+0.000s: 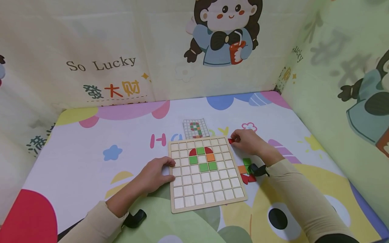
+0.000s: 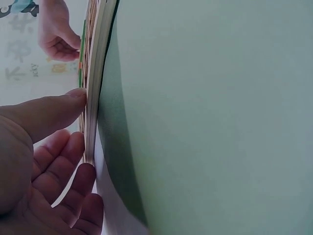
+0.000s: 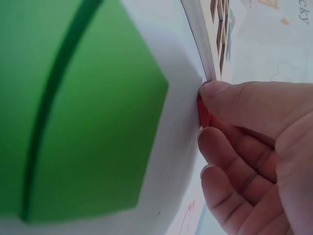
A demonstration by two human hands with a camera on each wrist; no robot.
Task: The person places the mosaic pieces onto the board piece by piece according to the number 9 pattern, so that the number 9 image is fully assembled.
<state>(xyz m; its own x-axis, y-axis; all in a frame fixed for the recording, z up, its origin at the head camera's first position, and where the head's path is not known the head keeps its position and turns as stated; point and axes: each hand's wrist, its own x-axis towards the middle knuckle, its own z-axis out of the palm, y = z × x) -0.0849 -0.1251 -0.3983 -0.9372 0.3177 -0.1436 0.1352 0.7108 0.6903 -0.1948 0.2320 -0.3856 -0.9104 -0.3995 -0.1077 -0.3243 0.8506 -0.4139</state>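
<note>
A wooden grid board lies on the table, with red rounded tiles, several green square tiles and an orange tile in its upper cells. My left hand rests at the board's left edge; in the left wrist view its thumb and fingertips meet the board's side. Just off the upper right corner, my right hand pinches a small red tile. The right wrist view has that red tile between thumb and finger, close beside the board's edge, partly hidden.
Right of the board lie loose green tiles, an orange tile and red tiles, partly behind the black wrist camera. A printed grid card with a coloured pattern sits behind the board. Printed curtains enclose the table.
</note>
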